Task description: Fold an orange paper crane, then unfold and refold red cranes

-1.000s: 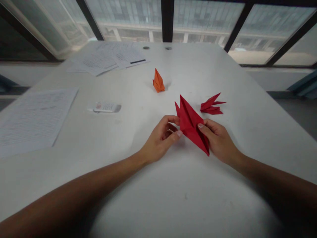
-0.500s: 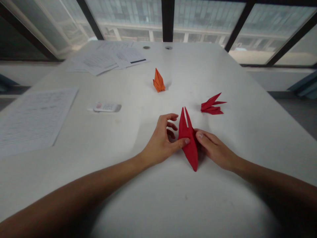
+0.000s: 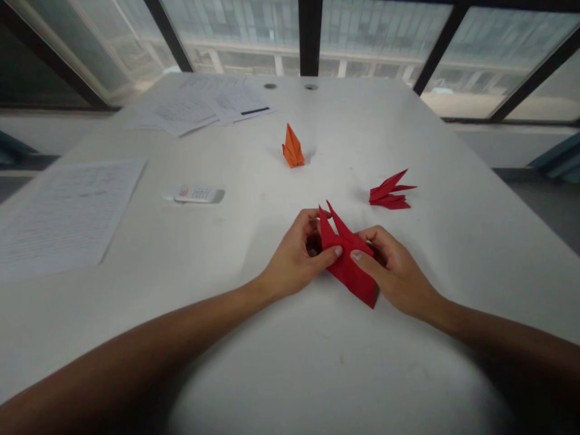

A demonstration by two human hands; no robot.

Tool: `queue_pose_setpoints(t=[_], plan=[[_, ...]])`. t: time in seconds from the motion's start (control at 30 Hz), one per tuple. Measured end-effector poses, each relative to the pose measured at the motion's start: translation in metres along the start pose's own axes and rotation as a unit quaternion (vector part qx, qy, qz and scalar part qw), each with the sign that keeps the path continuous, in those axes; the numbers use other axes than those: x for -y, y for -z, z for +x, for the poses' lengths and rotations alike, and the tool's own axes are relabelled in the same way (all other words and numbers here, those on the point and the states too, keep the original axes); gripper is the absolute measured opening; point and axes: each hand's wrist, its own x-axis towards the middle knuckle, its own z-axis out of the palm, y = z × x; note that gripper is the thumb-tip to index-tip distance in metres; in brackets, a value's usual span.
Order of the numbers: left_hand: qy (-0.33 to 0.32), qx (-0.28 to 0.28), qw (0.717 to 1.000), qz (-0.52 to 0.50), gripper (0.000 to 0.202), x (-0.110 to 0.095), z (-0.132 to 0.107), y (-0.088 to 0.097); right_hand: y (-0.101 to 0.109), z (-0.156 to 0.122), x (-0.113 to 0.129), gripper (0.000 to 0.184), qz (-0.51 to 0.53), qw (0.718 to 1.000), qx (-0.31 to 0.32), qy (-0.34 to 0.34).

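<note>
Right of the calculator [image 3: 198,194]: red paper [image 3: 348,269] has swung slantwise, its two points now spread | my left hand [image 3: 294,257] pinches its left side, narrow | my right hand [image 3: 394,272] grips its right side, narrow

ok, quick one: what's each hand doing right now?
Left hand: closed, holding the folded red origami paper between thumb and fingers.
Right hand: closed, gripping the same paper from the other side.

yr red paper origami fold [image 3: 348,266]: flat narrow diamond, 2 sharp pts up top, tip angled down-right, prob crane body.
</note>
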Motion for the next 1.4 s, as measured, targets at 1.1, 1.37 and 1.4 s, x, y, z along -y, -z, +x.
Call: queue_pose_setpoints(t=[1.1, 1.37, 1.4], plan=[[0.053, -0.035, 0.998, -0.019, 0.037, -0.006, 0.004, 0.007, 0.009, 0.015, 0.000, 0.008, 0.068, 0.996, 0.054, 0.008], [0.044, -0.086, 0.995, 0.023, 0.012, -0.004, 0.010, 0.010, 0.013, 0.009, -0.010, 0.037, -0.016, 0.988, 0.063, 0.137], [0.046, -0.083, 0.995, 0.038, 0.011, -0.005, 0.011, 0.010, 0.014, 0.009, -0.009, 0.036, -0.039, 0.986, 0.060, 0.149]])
